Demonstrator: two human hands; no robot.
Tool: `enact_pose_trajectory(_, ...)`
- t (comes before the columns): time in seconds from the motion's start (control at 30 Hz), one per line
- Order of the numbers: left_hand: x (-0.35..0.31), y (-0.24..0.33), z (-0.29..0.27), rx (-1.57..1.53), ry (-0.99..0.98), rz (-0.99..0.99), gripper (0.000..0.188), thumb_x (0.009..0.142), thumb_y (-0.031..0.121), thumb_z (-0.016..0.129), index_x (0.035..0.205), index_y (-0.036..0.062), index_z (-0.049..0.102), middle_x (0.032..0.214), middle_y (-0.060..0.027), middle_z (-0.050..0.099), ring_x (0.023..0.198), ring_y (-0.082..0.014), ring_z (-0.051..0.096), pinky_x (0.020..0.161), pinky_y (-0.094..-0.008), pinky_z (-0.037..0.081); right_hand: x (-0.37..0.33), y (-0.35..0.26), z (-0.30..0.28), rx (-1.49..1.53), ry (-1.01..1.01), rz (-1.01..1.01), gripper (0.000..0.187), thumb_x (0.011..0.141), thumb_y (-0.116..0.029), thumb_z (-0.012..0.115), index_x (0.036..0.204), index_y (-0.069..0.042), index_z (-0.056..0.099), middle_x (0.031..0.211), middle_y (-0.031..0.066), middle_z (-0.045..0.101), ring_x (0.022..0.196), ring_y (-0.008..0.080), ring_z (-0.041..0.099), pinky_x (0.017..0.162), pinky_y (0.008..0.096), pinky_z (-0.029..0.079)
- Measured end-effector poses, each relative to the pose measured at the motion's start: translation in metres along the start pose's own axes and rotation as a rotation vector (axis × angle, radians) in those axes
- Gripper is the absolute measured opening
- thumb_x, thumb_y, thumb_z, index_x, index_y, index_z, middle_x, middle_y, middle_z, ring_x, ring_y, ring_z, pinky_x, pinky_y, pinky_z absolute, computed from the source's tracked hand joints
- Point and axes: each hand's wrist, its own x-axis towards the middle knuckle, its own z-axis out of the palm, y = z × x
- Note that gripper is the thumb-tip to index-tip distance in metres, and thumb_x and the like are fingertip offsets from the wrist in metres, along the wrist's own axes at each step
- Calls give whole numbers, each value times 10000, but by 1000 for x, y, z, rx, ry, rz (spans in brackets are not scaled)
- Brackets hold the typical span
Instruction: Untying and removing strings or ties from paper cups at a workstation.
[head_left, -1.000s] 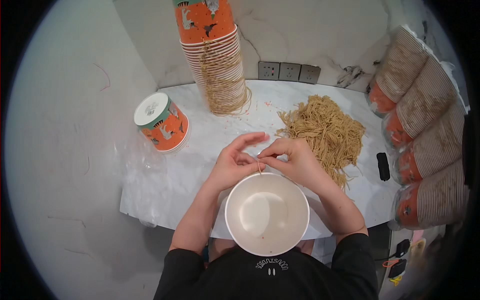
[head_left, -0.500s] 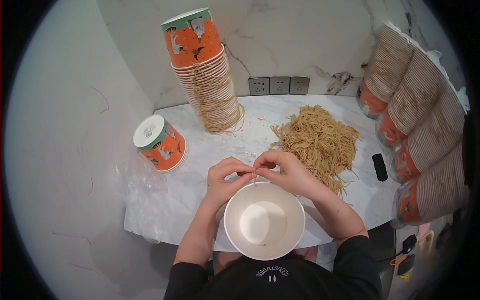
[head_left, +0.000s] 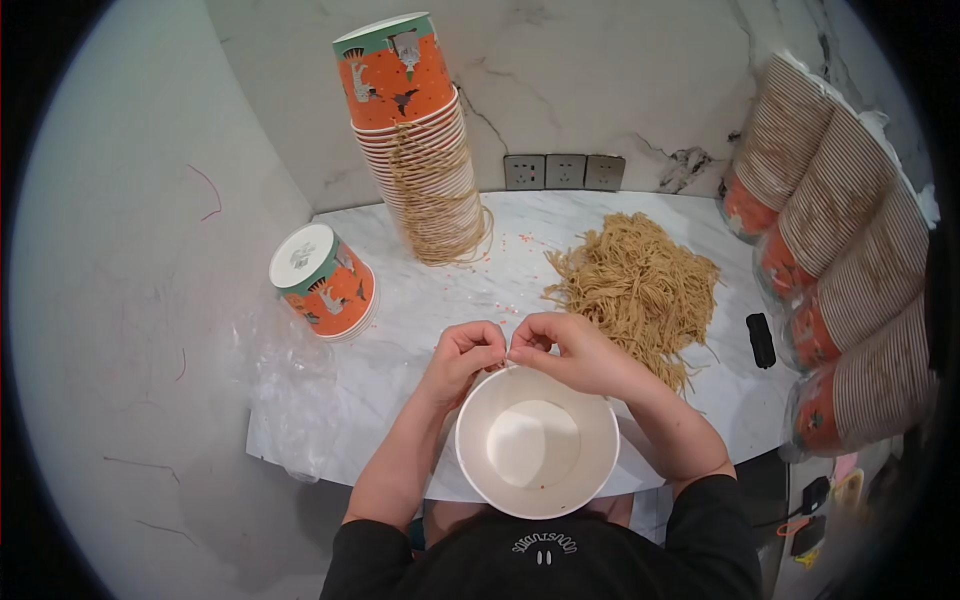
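Note:
A paper bucket (head_left: 537, 440), white inside, stands mouth up at the table's front edge, against my dark shirt. At its far rim my left hand (head_left: 465, 360) is closed in a pinch, with thumb and forefinger together. Just beside it, my right hand (head_left: 565, 350) pinches too, its fingertips nearly touching the left ones. A short bit of tan cord (head_left: 507, 359) shows between the fingertips; the rest is hidden by fingers. Beyond my right hand lies a heap of loose tan cords (head_left: 640, 285).
A tall stack of upturned orange buckets (head_left: 405, 85) with cord loops stands at the back left. Nearer is a short bucket stack (head_left: 335, 290) by crumpled clear plastic (head_left: 290, 390). Wrapped bucket stacks (head_left: 830, 210) line the right side, near a small black object (head_left: 760, 340). Wall sockets (head_left: 565, 172) are behind.
My fingertips have shifted slightly down toward the bucket rim, and the left hand has turned a little more upright. The view has moved slightly. Both hands keep their pinch.

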Motion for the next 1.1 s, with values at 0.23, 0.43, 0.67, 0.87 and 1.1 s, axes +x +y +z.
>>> enact_pose_trajectory(0.23, -5, 11, 13, -215, 100, -232, 118, 911, 130, 658, 821, 54, 668, 726, -2, 650, 641, -47, 588, 610, -190, 473, -8, -18, 4, -70, 148, -157, 161, 911, -143, 684, 933, 16, 666, 835, 125, 682, 735, 227, 675, 685, 347, 538)
enact_pose_trajectory(0.43, -8, 16, 14, -198, 119, -338, 110, 944, 105, 643, 918, 19, 706, 814, -39, 700, 712, -81, 646, 678, -210, 526, -18, -27, 16, -682, 383, -516, 132, 785, -103, 764, 860, -85, 658, 800, 61, 624, 683, 270, 592, 648, 361, 473)
enact_pose_trajectory(0.67, -5, 9, 0, -234, -1, -291, 147, 956, 129, 676, 1023, 0, 698, 950, -64, 718, 808, -109, 679, 739, -231, 552, -17, -19, 16, -679, 363, -466, 111, 799, -145, 740, 857, -71, 681, 799, 58, 605, 713, 249, 601, 693, 356, 485)
enact_pose_trajectory(0.87, 0, 6, 6, -188, 27, -228, 131, 936, 61, 684, 1049, -5, 684, 971, -73, 720, 866, -133, 701, 775, -261, 579, -14, -20, 1, -519, 261, -355, 164, 815, -53, 745, 979, -48, 749, 835, 86, 667, 774, 291, 653, 691, 366, 525)
enact_pose_trajectory(1.1, 4, -4, 2, -184, -27, -157, 93, 920, 51, 691, 1000, 6, 671, 934, -54, 707, 823, -102, 680, 730, -241, 564, -8, -11, -3, -140, 223, -137, 161, 870, -60, 708, 1018, -15, 750, 871, 91, 706, 796, 181, 672, 714, 301, 524)
